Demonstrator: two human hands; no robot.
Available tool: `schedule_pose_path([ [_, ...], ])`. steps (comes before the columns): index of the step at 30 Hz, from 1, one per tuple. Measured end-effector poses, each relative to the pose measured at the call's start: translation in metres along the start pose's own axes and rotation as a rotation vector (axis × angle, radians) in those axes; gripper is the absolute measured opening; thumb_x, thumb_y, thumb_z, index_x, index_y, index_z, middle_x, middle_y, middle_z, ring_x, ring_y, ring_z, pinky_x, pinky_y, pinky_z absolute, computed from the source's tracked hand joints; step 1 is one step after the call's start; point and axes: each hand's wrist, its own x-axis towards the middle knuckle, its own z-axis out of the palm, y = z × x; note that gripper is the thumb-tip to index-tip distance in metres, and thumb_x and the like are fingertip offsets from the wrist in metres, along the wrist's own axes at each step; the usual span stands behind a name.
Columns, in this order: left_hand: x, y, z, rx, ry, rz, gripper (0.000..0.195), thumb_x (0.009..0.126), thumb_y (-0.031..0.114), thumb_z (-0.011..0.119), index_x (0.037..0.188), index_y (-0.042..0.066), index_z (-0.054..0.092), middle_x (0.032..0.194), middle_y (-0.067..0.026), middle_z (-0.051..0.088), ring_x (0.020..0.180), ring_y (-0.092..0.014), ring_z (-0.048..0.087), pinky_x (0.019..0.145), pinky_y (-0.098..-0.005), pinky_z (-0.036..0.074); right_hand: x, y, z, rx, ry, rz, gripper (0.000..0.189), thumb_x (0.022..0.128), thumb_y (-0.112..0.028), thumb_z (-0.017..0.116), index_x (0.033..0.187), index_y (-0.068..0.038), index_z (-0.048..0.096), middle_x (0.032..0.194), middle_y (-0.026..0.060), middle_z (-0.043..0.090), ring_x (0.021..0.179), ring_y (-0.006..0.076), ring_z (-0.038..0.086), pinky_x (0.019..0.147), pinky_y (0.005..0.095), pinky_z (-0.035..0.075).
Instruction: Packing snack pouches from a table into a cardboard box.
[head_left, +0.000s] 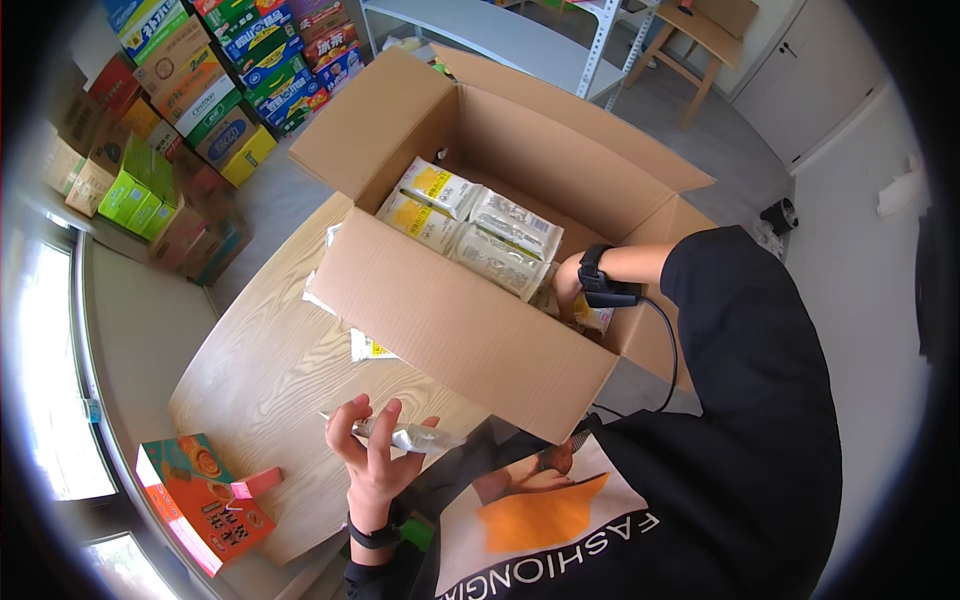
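My left hand (382, 442) is held over the near edge of the wooden table, its fingers closed around a flat plastic-wrapped packet (409, 436). An open cardboard box (465, 322) stands in front of me, its flaps spread. Inside it, white and yellow food packets (427, 221) and clear-backed ones (502, 259) lie in rows. My right hand (568, 289) reaches into the box's right end, beside a yellow and white packet (596, 315). Its fingers are mostly hidden by the hand itself and the packets, so its grip is unclear.
More packets (367, 346) lie on the table (285, 322), partly under the box flap. An orange and green carton (206, 502) and a small pink box (257, 482) are at its lower left. Stacked cartons (255, 67), a metal shelf (502, 37) and a wooden stand (690, 45) are beyond.
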Motion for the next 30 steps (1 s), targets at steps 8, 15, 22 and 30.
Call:
schedule_pose_path([
  [8,-0.031,-0.007,-0.023,0.097,0.024,-0.192,0.062,0.051,0.014,0.077,0.105,0.008,0.046,0.105,-0.0147,0.033,0.081,-0.024,0.044,0.063,-0.0326,0.041,0.091,0.011,0.007,-0.324,-0.045,-0.163,0.054,0.068,-0.04,0.06,0.105,-0.001,0.053,0.106,0.0134,0.054,0.096,0.022,0.052,0.079,0.0319,0.04],
  [15,-0.022,-0.005,-0.023,-0.011,-0.009,-0.241,0.066,0.051,0.007,0.074,0.109,0.007,0.043,0.107,-0.0149,0.038,0.086,-0.026,0.046,0.069,-0.035,0.039,0.103,0.016,0.01,-0.413,-0.001,-0.151,0.055,0.067,-0.043,0.061,0.105,-0.004,0.054,0.104,0.0124,0.055,0.094,0.0224,0.052,0.08,0.0315,0.04],
  [22,0.026,0.001,0.01,-0.396,-0.056,0.021,0.07,0.051,-0.002,0.065,0.112,0.008,0.033,0.108,-0.0118,0.048,0.091,-0.027,0.046,0.082,-0.0395,0.032,-0.06,0.006,-0.021,-0.044,0.248,-0.047,0.051,0.073,-0.047,0.055,0.081,0.003,0.06,0.071,0.0105,0.059,0.064,0.019,0.055,0.061,0.0272,0.042],
  [30,0.083,0.051,0.045,0.134,-0.02,0.526,0.049,0.059,0.006,0.059,0.105,0.02,0.053,0.097,-0.0022,0.041,0.091,-0.018,0.039,0.081,-0.0346,0.032,-0.176,-0.034,0.007,0.836,0.318,-0.917,0.038,0.084,-0.035,0.046,0.102,-0.002,0.051,0.089,0.0027,0.055,0.083,0.01,0.051,0.064,0.0222,0.041],
])
